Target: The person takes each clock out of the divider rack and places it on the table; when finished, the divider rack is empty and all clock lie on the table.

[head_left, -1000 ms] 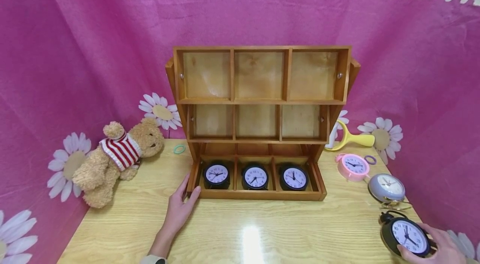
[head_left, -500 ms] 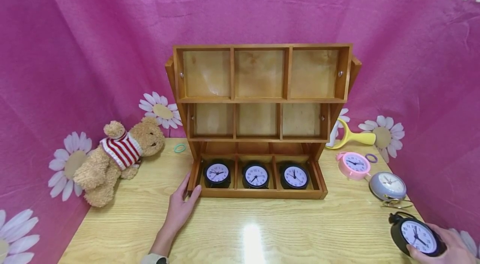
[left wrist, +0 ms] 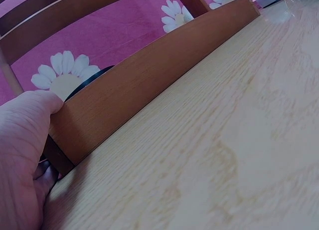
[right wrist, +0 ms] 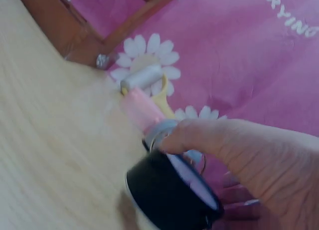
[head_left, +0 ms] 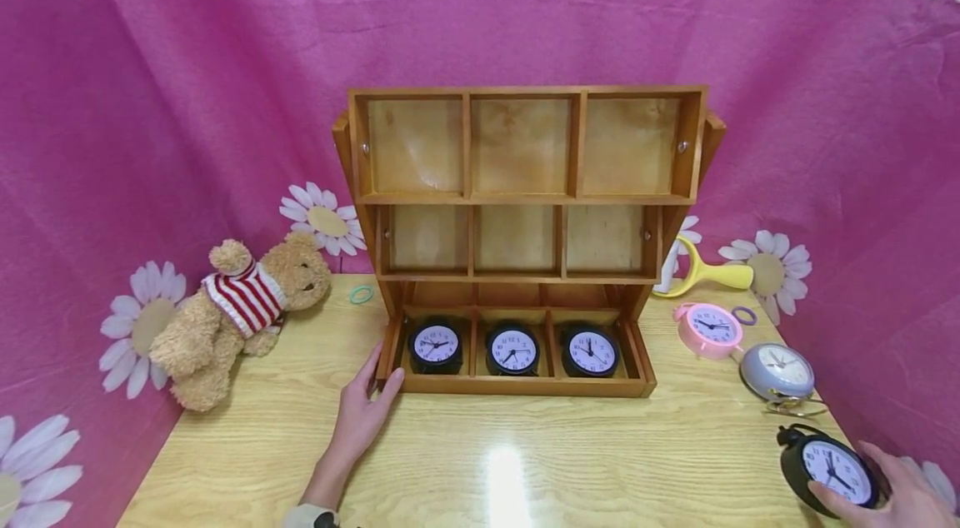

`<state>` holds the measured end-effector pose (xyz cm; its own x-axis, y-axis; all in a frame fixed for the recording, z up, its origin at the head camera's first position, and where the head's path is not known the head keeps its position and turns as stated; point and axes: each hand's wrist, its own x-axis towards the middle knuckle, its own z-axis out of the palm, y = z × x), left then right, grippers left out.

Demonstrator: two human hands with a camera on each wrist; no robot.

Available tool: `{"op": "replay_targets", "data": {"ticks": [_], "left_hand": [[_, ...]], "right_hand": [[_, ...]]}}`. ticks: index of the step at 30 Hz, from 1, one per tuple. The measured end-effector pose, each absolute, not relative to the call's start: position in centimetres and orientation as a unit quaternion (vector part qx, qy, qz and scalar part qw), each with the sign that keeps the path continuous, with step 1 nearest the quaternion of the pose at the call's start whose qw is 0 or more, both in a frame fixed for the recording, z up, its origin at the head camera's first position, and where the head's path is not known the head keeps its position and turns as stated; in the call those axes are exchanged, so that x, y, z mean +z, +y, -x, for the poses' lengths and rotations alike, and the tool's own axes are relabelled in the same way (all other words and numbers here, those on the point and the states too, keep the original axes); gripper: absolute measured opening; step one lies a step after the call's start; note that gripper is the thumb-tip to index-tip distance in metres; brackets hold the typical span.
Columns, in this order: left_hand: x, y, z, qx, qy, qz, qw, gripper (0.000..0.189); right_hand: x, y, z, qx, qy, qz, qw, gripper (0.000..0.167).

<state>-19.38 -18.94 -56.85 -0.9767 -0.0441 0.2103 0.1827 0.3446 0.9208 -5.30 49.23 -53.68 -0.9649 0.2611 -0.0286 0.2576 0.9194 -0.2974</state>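
In the head view, my left hand (head_left: 362,421) grips the front left corner of a wooden three-tier display shelf (head_left: 525,386). Its thumb lies on the front board and its fingers along the side, as the left wrist view shows the hand (left wrist: 25,150). Three black clocks, a left one (head_left: 436,345), a middle one (head_left: 513,350) and a right one (head_left: 590,351), sit in the bottom compartments. At the lower right, my right hand (head_left: 900,495) is spread around a black alarm clock (head_left: 828,470) on the table, thumb across its face. Contact is unclear in the blurred right wrist view.
A pink alarm clock (head_left: 708,330), a grey-blue clock (head_left: 777,372), a purple ring (head_left: 744,315) and a yellow-handled tool (head_left: 720,275) lie along the right side. A teddy bear (head_left: 243,299) lies at left near a green ring (head_left: 361,294). Pink cloth (head_left: 525,20) hangs behind.
My right hand has moved the black alarm clock slightly right; since half a second ago the clock stays put while the fingers spread looser. The left hand keeps its place on the shelf.
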Motion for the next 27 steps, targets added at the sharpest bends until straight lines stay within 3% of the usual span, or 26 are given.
{"op": "replay_targets", "data": {"ticks": [4, 11, 18, 27], "left_hand": [[-57.0, -19.1, 19.4, -0.583, -0.804, 0.048, 0.104, 0.065], [-57.1, -19.1, 19.5, -0.589, -0.8, 0.048, 0.101, 0.065], [-57.1, -19.0, 19.5, -0.588, -0.802, 0.044, 0.093, 0.066], [-57.1, -19.0, 19.5, -0.579, -0.809, 0.041, 0.095, 0.066]], "right_hand": [[-52.1, 46.4, 5.6, 0.214, -0.964, 0.139, 0.07, 0.097], [-49.2, 41.9, 7.0, 0.294, -0.941, 0.145, 0.078, 0.096], [-50.2, 38.4, 8.2, 0.321, -0.934, 0.06, 0.145, 0.072], [-52.3, 34.2, 11.0, 0.39, -0.907, -0.025, 0.16, 0.066]]}}
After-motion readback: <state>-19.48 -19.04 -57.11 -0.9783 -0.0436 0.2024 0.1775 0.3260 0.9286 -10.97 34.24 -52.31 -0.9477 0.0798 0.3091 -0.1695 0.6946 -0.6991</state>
